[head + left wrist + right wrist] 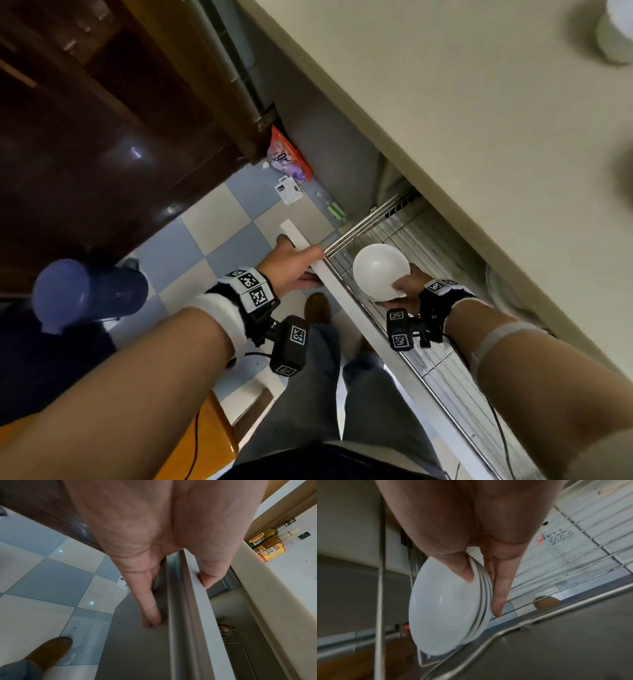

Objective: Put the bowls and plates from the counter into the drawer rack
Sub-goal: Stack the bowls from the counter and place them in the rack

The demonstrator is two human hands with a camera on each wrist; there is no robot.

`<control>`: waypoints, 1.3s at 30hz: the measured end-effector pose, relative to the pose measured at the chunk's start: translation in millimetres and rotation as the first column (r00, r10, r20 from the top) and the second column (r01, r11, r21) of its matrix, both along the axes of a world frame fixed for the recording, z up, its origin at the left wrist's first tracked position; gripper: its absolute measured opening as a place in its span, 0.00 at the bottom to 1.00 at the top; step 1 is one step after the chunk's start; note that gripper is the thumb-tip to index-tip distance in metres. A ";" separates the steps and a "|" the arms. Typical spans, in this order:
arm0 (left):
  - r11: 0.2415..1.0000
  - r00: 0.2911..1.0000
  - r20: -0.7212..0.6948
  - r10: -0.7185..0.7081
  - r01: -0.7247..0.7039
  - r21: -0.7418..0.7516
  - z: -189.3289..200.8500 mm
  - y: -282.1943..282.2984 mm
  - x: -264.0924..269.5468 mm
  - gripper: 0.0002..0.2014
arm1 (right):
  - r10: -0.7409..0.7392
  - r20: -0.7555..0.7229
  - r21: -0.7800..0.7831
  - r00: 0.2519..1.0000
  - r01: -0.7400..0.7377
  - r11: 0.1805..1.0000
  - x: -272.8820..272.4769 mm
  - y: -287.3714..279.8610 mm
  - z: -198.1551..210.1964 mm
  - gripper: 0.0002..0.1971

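Observation:
My right hand (pixel 404 291) grips a stack of white bowls (pixel 380 270) tilted on edge over the left end of the pulled-out wire drawer rack (pixel 442 363). In the right wrist view the thumb (pixel 462 573) lies inside the top bowl and the fingers (pixel 500 595) lie behind the bowl stack (pixel 447 608), whose lower rim is down at the rack wires (pixel 556 568). My left hand (pixel 294 263) pinches the top edge of the white drawer front (pixel 329 277). Its thumb (pixel 208 580) is inside and its fingers (pixel 150 608) lie on the outer face of the drawer front (pixel 193 608).
The beige counter (pixel 479 137) overhangs the drawer, with a white vessel (pixel 616 31) at its far right. Bottles (pixel 267 545) stand on the counter. On the checkered floor lie an orange bag (pixel 289 157) and white packaging (pixel 287 190). A blue container (pixel 89 294) is at left.

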State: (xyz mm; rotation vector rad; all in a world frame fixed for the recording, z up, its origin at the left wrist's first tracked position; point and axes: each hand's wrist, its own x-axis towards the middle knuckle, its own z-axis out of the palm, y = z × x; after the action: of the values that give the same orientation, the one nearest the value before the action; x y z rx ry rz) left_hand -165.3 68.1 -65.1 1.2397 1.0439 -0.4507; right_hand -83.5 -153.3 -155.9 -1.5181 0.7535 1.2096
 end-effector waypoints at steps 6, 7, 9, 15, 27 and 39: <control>1.000 1.000 0.003 0.025 -0.025 0.013 1.7 -2.1 -2.3 0.23 | 0.063 0.014 -0.018 0.998 -0.063 0.998 13.9 21.9 -31.1 0.33; 0.999 1.000 0.009 0.029 -0.029 0.020 1.1 -2.4 -2.8 0.24 | 0.060 0.017 -0.020 0.998 -0.059 0.998 14.7 23.3 -32.9 0.33; 0.999 0.999 0.020 0.035 -0.035 0.026 1.0 -3.4 -3.7 0.24 | 0.057 0.024 -0.017 0.998 -0.057 0.998 16.2 24.4 -42.5 0.33; 0.999 0.999 0.030 0.030 -0.030 0.025 5.5 -7.2 -4.6 0.25 | 0.219 -0.001 -0.041 0.976 -0.219 0.975 24.3 32.7 -46.9 0.25; 0.988 0.987 -0.125 -0.104 0.117 0.104 19.4 -4.3 4.0 0.35 | 0.259 0.004 -0.101 0.966 -0.257 0.961 25.2 6.4 40.2 0.24; 0.589 0.813 0.115 -0.571 0.308 0.748 115.5 -9.8 116.9 0.11 | 0.093 0.225 0.152 0.970 -0.129 0.980 13.3 -9.3 199.4 0.13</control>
State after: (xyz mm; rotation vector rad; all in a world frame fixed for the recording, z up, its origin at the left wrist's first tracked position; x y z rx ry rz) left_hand -48.4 58.2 50.4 2.2275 0.5688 -0.1810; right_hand -70.2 -162.6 43.5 -1.5392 0.4169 1.1354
